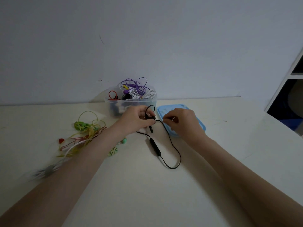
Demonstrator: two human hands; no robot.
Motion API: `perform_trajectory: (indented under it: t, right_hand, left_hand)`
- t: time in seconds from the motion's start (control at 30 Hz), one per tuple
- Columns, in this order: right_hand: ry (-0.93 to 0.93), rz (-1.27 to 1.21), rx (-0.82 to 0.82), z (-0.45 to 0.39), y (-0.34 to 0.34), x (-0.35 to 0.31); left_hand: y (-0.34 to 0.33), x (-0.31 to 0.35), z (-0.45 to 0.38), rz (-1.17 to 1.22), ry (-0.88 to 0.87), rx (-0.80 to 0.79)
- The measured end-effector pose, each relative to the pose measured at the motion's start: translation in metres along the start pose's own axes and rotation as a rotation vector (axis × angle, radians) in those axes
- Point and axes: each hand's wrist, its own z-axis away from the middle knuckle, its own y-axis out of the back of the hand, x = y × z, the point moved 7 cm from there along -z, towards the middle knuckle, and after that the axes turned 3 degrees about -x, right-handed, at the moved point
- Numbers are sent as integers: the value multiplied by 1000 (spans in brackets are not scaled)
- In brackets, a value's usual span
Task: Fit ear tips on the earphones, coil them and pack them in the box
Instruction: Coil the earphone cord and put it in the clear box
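Forearms: both reach from the near edge across the pale table (pixel 213 169) toward the far wall.
Black earphones (pixel 154 145): their cable lies on the table between the arms, looping toward the camera, with an inline remote partway along; one end rises into the left hand.
Left hand (pixel 136 119): fingers curled round the earpiece end, its ear hook arching above the knuckles and a short black part sticking out below. The grip is closed on it, not slack.
Right hand (pixel 182 122): fingertips drawn together near the cable, just over the blue lid (pixel 199 123). They seem to pinch something small, perhaps an ear tip, but it is too small to make out.
Box (pixel 131 104): a clear tub against the wall, just behind the left hand, already heaped with purple, white and red earphones.
Loose pile (pixel 85 136): green, yellow and red cables tangled on the table, left of the left arm.
Step in hand: probably fitting a tip onto the black earpiece; coiling and packing are not yet done.
Doing it well: the left hand should hold the earpiece steady with its nozzle facing the right hand; the tip should go on straight and be pressed until it seats all round, without tugging the cable.
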Motion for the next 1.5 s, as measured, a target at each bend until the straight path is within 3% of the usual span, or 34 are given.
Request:
perform_trajectory:
  t: [0.13,0.23,0.43,0.53,0.73,0.9,1.0,1.1,1.17,1.37,1.43,1.5]
  right_hand:
    - [-104,-359,-3,3,0,-1]
    - [-163,-456,-68,4,-6,1]
    - [-249,-715,-47,6,-3,7]
    - [-282,-789,-61,6,-4,8]
    - [-371,-901,-77,8,-10,14]
    - [-356,-998,-65,8,-5,9]
    - [-338,-903,-19,5,6,11]
    - [-253,-493,-3,1,18,14]
    - [-167,-297,-53,0,15,7]
    - [155,89,-157,4,-9,-26]
    - [187,99,-197,7,-18,-28]
    - [107,-15,-172,7,-18,-23]
  left_hand:
    - [-5,3,1,2,-28,-45]
    - [-7,6,2,10,-43,-78]
    - [2,7,2,200,-18,-29]
    - [3,15,2,127,-107,-32]
    - [3,34,6,-234,-282,50]
    - [6,42,7,-147,-285,47]
    - [12,37,3,-45,-207,-14]
    - [31,22,-2,27,-124,77]
    - [37,11,-5,-119,-50,106]
    - [0,-7,-6,-678,21,-128]
    - [2,-10,-7,-769,33,-112]
    - [12,-9,-6,-713,36,-38]
